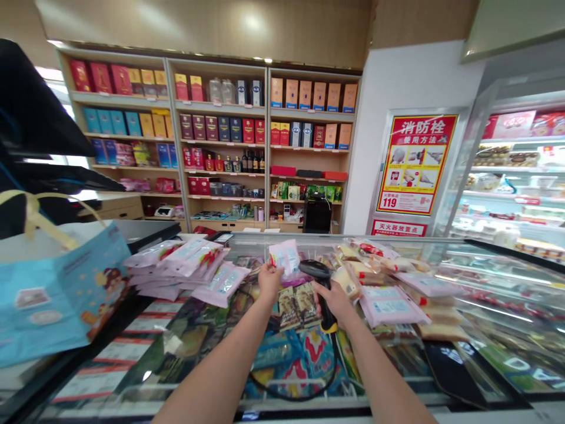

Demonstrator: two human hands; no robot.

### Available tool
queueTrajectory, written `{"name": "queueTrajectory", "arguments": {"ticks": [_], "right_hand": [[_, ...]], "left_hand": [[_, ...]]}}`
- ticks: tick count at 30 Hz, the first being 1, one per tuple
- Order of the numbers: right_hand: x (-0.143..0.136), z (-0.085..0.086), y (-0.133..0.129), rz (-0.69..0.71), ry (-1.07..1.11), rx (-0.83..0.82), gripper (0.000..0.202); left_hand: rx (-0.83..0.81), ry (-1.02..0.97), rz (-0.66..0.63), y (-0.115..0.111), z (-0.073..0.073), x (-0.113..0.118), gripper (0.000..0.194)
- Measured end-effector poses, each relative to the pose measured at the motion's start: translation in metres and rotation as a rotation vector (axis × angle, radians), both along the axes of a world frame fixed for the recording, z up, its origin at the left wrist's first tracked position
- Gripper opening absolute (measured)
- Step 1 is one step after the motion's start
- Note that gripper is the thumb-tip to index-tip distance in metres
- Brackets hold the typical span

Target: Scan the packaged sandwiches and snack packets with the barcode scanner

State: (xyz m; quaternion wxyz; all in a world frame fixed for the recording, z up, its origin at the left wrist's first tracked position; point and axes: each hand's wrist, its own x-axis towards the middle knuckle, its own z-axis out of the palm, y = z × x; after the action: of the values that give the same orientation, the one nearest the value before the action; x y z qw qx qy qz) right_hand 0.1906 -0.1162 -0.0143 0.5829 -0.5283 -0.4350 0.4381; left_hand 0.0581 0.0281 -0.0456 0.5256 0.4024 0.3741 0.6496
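My left hand [269,281] holds up a small pink-and-white snack packet [285,257] by its lower corner, above the glass freezer lid [185,330]. My right hand [334,299] grips a black barcode scanner [318,274] with a yellow band on its handle. The scanner's head sits just right of the packet and points toward it. A black cable [291,393] loops down from the scanner over the glass.
A pile of pink packets [185,265] lies to the left on the glass, and more packets [388,294] are stacked to the right. A blue paper bag [53,294] stands at far left. Shelves of boxed goods [220,135] line the back wall; a chilled display [512,176] is at right.
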Motion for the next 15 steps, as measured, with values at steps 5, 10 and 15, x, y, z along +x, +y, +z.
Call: {"name": "queueTrajectory", "arguments": {"ticks": [5,10,15], "right_hand": [[-0.004,-0.003,0.000,0.035,-0.080,-0.038,0.042],[-0.007,-0.005,0.000,0.043,-0.097,-0.034,0.039],[-0.006,-0.012,0.002,0.061,-0.082,-0.030,0.037]], "left_hand": [[-0.004,0.048,0.137,0.009,-0.004,-0.005,0.032],[0.014,0.074,0.117,0.009,-0.005,-0.007,0.030],[-0.012,0.123,0.127,0.007,-0.003,-0.006,0.029]]}}
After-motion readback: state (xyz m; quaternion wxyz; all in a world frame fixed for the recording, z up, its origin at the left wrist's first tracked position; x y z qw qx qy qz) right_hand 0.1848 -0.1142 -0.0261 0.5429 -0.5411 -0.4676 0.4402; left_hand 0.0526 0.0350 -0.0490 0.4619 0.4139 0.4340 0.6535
